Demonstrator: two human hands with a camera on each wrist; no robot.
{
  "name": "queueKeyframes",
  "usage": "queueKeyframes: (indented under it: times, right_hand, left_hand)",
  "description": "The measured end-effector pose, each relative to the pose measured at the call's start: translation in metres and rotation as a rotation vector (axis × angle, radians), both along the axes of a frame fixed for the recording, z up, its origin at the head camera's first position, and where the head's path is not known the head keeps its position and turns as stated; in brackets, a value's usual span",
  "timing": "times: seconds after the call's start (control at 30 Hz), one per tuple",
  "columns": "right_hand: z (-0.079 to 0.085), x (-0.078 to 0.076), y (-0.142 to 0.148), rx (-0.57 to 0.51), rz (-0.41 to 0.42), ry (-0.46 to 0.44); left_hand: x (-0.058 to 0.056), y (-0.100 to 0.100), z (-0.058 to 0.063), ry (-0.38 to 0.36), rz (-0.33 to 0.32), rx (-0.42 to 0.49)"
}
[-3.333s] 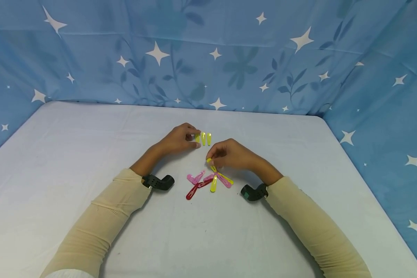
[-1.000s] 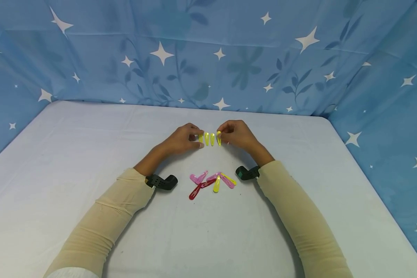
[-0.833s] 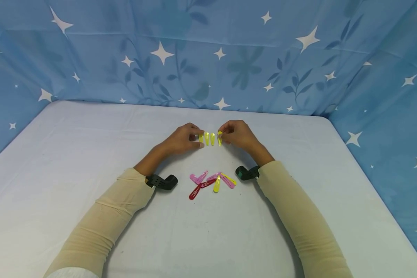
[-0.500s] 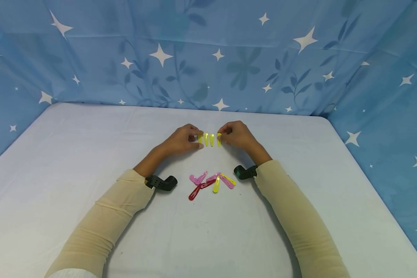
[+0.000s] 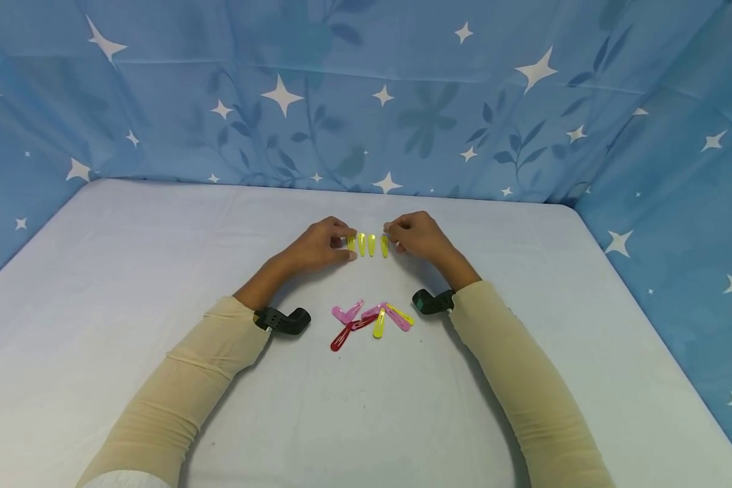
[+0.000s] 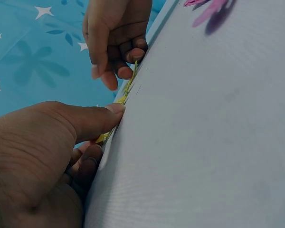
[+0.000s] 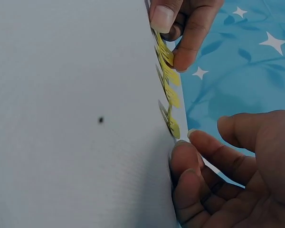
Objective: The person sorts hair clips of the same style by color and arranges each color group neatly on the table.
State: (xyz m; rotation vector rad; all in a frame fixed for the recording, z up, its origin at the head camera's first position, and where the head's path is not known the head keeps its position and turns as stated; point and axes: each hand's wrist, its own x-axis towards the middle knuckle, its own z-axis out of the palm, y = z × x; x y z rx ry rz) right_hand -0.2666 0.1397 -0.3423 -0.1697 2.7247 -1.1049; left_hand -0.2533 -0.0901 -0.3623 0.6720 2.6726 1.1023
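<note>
Several yellow snap hair clips stand side by side in a short row toward the table's far side. My left hand [image 5: 314, 244] holds the leftmost yellow hair clip [image 5: 351, 243], thumb at its near end and a finger at its far end. The rightmost hair clip [image 5: 385, 247] lies on the table at the row's other end, a slightly wider gap separating it from its neighbour [image 5: 372, 245]. Just right of it is my right hand [image 5: 417, 237], fingers loosely bent with nothing between them. In the right wrist view, the thumb and fingers [image 7: 213, 142] are apart beside the last clip [image 7: 174, 127].
Nearer to me lies a loose pile of clips, with a red clip [image 5: 340, 337], a pink clip [image 5: 399, 318] and a yellow clip [image 5: 379, 324]. A white cloth covers the table [image 5: 341, 420]. Behind it hangs a blue star-patterned curtain [image 5: 341, 41].
My right hand carried a yellow hair clip from the pile to the row's right end, laid it down and let go. The left hand stayed on the leftmost clip.
</note>
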Motion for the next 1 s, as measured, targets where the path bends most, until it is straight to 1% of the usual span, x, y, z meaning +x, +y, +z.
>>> queueKeyframes:
  times: [0.2, 0.4, 0.5, 0.7, 1.0]
  right_hand:
    - [0.0, 0.002, 0.004, -0.02, 0.012, -0.013]
    - [-0.002, 0.008, 0.01, -0.04, 0.058, -0.002]
    - [-0.001, 0.014, 0.012, -0.036, 0.101, -0.004]
    - [0.002, 0.026, 0.016, -0.04, 0.213, -0.007]
    - [0.0, 0.04, 0.023, -0.051, 0.332, 0.032]
  left_hand:
    - [0.0, 0.0, 0.0, 0.003, 0.003, -0.005]
    - [0.001, 0.0, 0.001, 0.005, -0.003, -0.001]
    - [0.001, 0.0, 0.001, 0.005, -0.007, -0.001]
    - [0.0, -0.001, -0.001, 0.013, -0.017, -0.006]
    - [-0.001, 0.0, -0.001, 0.026, -0.019, 0.006]
